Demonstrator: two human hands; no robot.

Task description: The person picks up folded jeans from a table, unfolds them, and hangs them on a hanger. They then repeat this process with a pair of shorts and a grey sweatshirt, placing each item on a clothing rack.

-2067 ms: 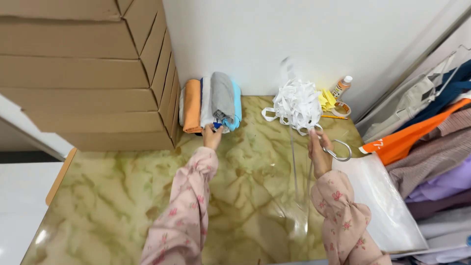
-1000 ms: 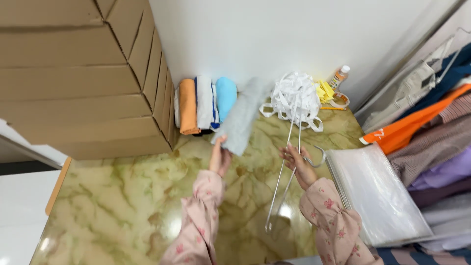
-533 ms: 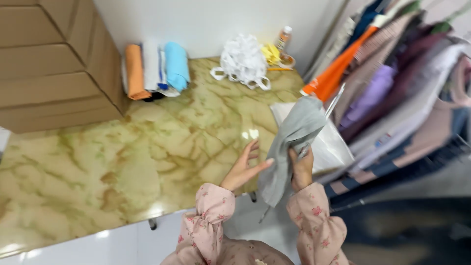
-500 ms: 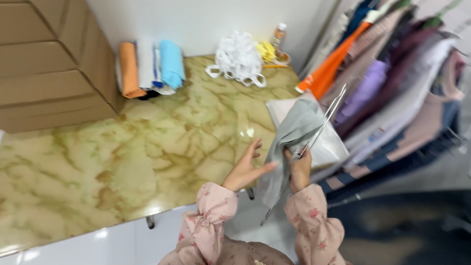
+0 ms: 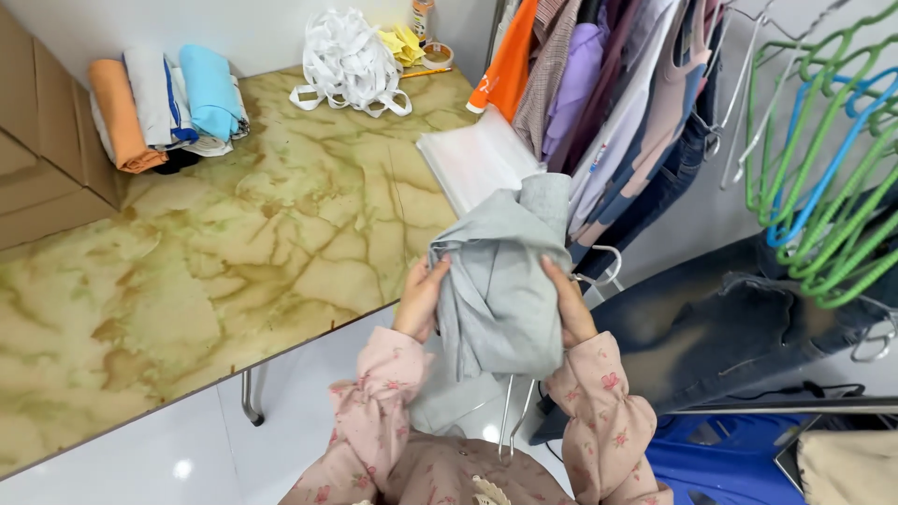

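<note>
Grey cloth point(image 5: 500, 281), bunched and hanging in folds, sits between both hands in front of the person's chest, off the table edge. Left hand point(image 5: 421, 299) grips its left side with fingers curled closed around the fabric; right hand point(image 5: 566, 304) clasps the right side, thumb on the front and fingers wrapped behind. Thin metal hanger wires point(image 5: 513, 416) dangle below the cloth. Beyond lies the marbled table point(image 5: 234, 252), bearing a clear plastic bag point(image 5: 472, 164) near its right edge. Farther off, rolled cloths point(image 5: 164, 103) rest against cardboard boxes point(image 5: 37, 178), beside a heap of white straps point(image 5: 346, 61). Hanging clothes point(image 5: 608, 103) crowd the right.
</note>
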